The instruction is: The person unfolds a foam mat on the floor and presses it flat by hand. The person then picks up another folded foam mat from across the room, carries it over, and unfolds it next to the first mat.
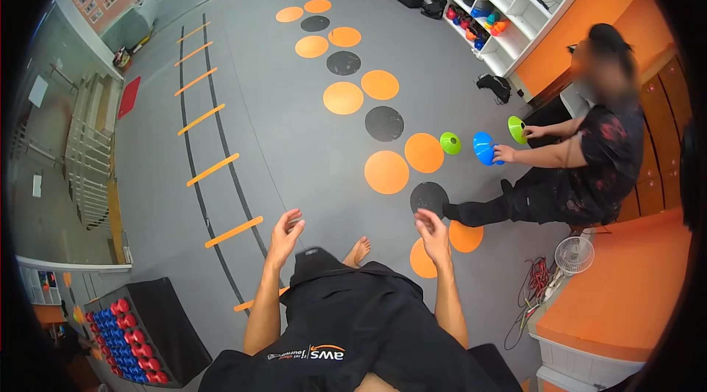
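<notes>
My left hand (286,234) is raised in front of me over the grey floor, its fingers apart and nothing in it. To the right, my right hand (432,234) is also raised and empty, fingers spread, near a black floor dot (428,199) and an orange dot (423,259). A seated person (607,127) at the right holds a blue cone (483,148) in one hand and touches a green cone (516,129) with the other. Another green cone (450,143) lies on the floor beside an orange dot (424,153).
A ladder pattern (212,170) marks the floor at left. A dumbbell rack (158,333) stands at lower left, white shelves (508,2) at upper right. By the orange bench (611,285) are a fan (574,254) and cables (536,281). The person's leg (482,211) reaches across the floor.
</notes>
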`<state>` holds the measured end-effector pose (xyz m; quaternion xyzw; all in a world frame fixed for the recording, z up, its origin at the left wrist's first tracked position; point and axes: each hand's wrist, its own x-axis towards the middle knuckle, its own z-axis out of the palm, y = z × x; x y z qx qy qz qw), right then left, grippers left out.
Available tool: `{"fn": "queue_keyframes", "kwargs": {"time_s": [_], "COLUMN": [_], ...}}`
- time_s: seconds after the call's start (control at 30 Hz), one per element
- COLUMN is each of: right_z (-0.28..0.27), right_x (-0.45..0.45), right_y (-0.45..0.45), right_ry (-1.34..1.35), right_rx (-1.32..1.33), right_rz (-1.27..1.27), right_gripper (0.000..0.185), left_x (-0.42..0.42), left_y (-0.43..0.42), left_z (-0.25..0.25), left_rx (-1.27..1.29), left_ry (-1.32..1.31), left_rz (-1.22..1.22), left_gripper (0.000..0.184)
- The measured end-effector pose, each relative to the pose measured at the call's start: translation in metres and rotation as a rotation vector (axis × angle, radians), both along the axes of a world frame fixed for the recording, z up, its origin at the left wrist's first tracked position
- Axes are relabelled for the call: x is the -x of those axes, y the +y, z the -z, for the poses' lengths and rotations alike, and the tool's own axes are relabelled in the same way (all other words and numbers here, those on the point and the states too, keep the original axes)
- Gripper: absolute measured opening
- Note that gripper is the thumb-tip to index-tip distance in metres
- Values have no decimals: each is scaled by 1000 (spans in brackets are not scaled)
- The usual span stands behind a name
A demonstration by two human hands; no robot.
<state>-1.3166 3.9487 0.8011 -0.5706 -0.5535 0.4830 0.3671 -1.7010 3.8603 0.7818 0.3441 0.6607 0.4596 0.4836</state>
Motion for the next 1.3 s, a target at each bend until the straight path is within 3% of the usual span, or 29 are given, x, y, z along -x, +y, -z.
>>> {"fn": "queue_keyframes", "kwargs": {"time_s": [0.17, 0.43, 0.6, 0.77, 1.07, 1.2, 1.3], "right_z": [-24, 5, 7, -2, 40, 6, 4], "right_x": [34, 95, 118, 125, 65, 34, 3], "right_y": [151, 360, 465, 547, 734, 847, 937], "right_ry": [16, 27, 97, 42, 110, 115, 105], "right_rx": [28, 43, 120, 163, 219, 197, 179], "right_rz": [-151, -164, -111, -17, 105, 83, 58], "right_gripper": [34, 35, 35, 36, 35, 36, 36], "left_x": [4, 57, 115, 136, 67, 21, -7], "left_y": [111, 298, 471, 638, 877, 958, 1044], "left_z": [-6, 35, 15, -50, -50, -56, -69], "left_rx": [-6, 48, -41, -89, -98, -45, -141], "left_ry": [-30, -116, -62, -55, -184, -252, -299], "left_rz": [-68, -129, -39, 85, 182, 149, 129], "left_gripper": [45, 45, 45, 43, 44, 46, 47]}}
